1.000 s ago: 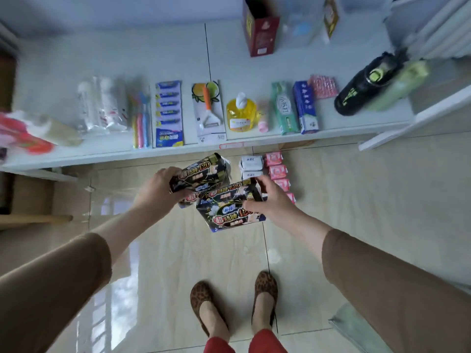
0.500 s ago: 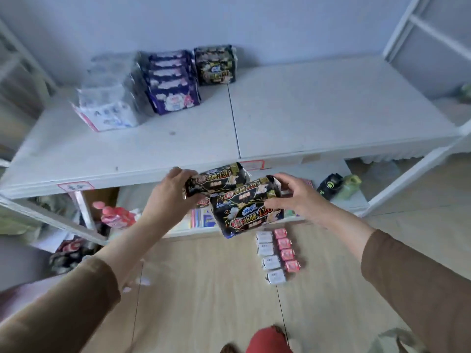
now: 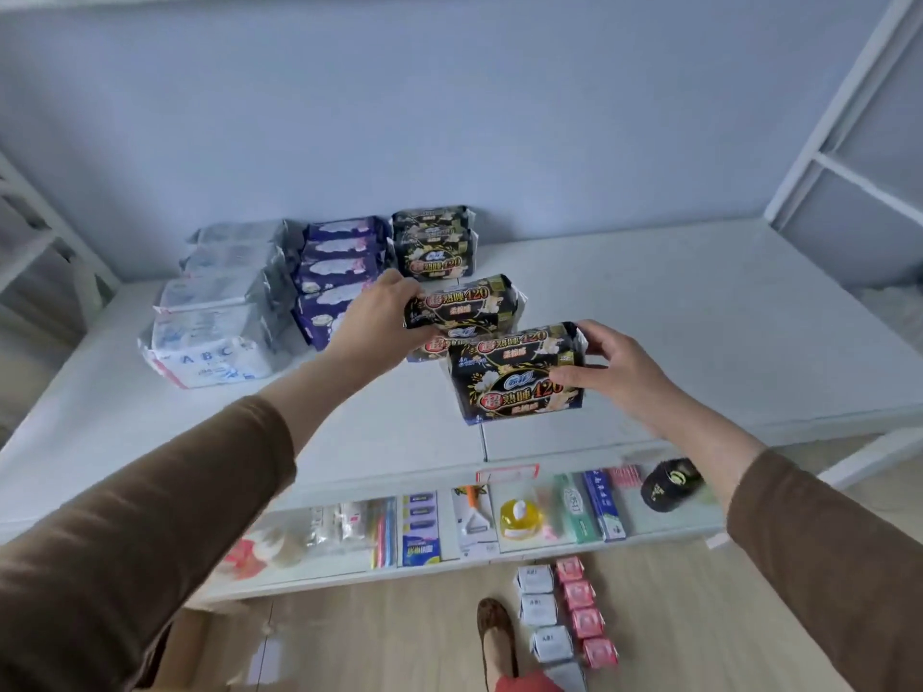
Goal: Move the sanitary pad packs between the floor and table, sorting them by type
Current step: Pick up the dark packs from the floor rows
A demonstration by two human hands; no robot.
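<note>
My left hand [image 3: 377, 317] grips a black sanitary pad pack [image 3: 462, 304] over the white table [image 3: 699, 317], with a second black pack half hidden right under it. My right hand [image 3: 612, 364] holds another black pack [image 3: 517, 377] by its right end, nearer the table's front edge. At the back of the table stand sorted rows: black packs [image 3: 434, 252], purple packs [image 3: 339, 272] and white packs [image 3: 220, 312]. On the floor lie small white packs [image 3: 537, 606] and small pink packs [image 3: 582, 606] in two rows.
A lower shelf [image 3: 664, 529] under the table carries toothbrushes, a yellow bottle [image 3: 519, 516], toothpaste boxes and a black bottle [image 3: 667, 484]. My shoe [image 3: 497, 636] stands on the wooden floor beside the small packs. White frames rise at both sides.
My view lifted from the floor to the table top. Both hands carried the black packs up and forward over the table, toward the black row at the back.
</note>
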